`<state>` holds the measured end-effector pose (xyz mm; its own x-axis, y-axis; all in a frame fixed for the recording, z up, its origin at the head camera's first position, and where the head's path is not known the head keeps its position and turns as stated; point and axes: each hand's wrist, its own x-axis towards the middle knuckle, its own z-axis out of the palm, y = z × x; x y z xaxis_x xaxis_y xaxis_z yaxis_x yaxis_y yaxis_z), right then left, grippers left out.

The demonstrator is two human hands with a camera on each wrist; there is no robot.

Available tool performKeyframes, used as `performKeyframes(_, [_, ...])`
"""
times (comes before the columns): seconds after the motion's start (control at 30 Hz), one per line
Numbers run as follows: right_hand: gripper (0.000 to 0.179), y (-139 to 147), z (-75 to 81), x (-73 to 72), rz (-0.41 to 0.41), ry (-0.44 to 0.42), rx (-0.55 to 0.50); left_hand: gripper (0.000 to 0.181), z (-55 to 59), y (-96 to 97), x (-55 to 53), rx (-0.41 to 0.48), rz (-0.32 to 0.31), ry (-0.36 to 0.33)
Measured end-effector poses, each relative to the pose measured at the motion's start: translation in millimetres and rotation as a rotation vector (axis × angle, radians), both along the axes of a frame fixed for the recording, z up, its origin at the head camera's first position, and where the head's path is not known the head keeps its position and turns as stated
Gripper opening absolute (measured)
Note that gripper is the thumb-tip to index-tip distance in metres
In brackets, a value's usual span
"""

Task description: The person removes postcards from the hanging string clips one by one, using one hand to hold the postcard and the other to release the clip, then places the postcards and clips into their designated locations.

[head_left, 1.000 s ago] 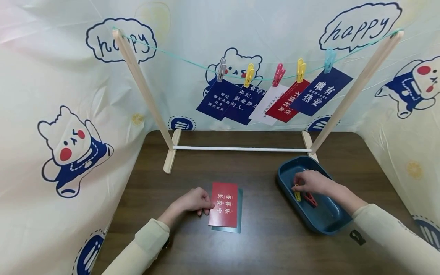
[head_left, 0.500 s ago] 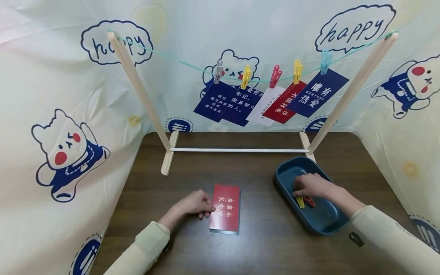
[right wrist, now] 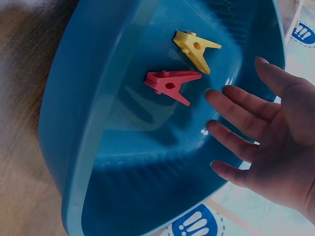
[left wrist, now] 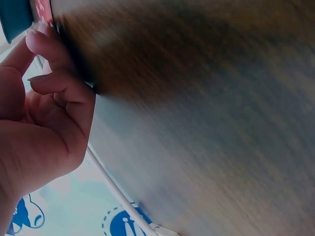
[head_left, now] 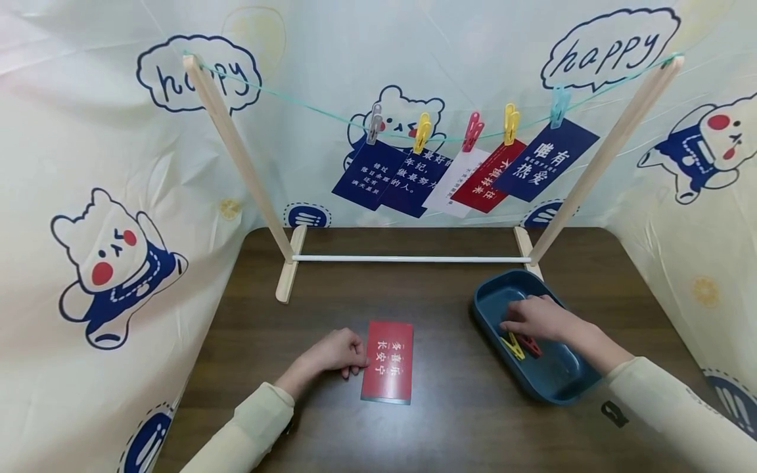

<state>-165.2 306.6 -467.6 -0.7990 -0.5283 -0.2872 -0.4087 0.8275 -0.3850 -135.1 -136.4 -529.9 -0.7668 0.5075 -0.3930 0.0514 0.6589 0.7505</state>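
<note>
My left hand (head_left: 340, 351) pinches the left edge of a red card (head_left: 393, 358) with white lettering, low over the table. A thin teal strip of another card (head_left: 387, 401) shows beneath its bottom edge. In the left wrist view the thumb and index fingertips meet at the red edge. My right hand (right wrist: 275, 123) reaches into a blue plastic tray (right wrist: 74, 142), its fingers spread and holding nothing. Just past its fingertips, a yellow clothespin (right wrist: 197, 49) and a red clothespin (right wrist: 172, 83) lie on the tray floor.
Behind stands a wooden frame (head_left: 239, 154) with a green string (head_left: 307, 105) across its top. Several cards hang there from clothespins, among them a blue card (head_left: 547, 157) at the right end. A white rod (head_left: 408, 259) joins the feet. Printed cloth (head_left: 148, 151) surrounds the table (head_left: 443, 420).
The teal card, which stuck out at the red card's right and bottom, now shows only along the bottom. The yellow clothespin has turned in the tray beneath my right hand.
</note>
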Motion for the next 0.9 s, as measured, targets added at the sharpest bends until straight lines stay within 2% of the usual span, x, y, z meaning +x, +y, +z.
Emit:
performKeyframes(0.3, [0.021, 0, 1.9, -0.8, 0.033, 0.095, -0.007, 0.026, 1.2, 2.5, 1.0, -0.004, 0.021, 0.027])
performKeyframes(0.5, [0.02, -3, 2.6, -3.5, 0.015, 0.073, -0.021, 0.026, 5.0, 2.5, 1.0, -0.009, 0.003, 0.043])
performKeyframes(0.63, [0.018, -6, 6.5, -4.3, 0.003, 0.071, -0.042, 0.025, 10.5, 1.2, -0.3, 0.008, -0.035, 0.026])
performKeyframes(0.77, [0.019, -10, 15.1, -6.0, -0.013, 0.088, -0.078, 0.022, 16.7, -2.9, -5.5, 0.02, -0.056, 0.035])
performKeyframes(0.9, [0.02, -16, 29.0, -10.5, -0.019, 0.101, -0.162, 0.015, 24.2, -8.8, -17.6, 0.041, -0.013, 0.098])
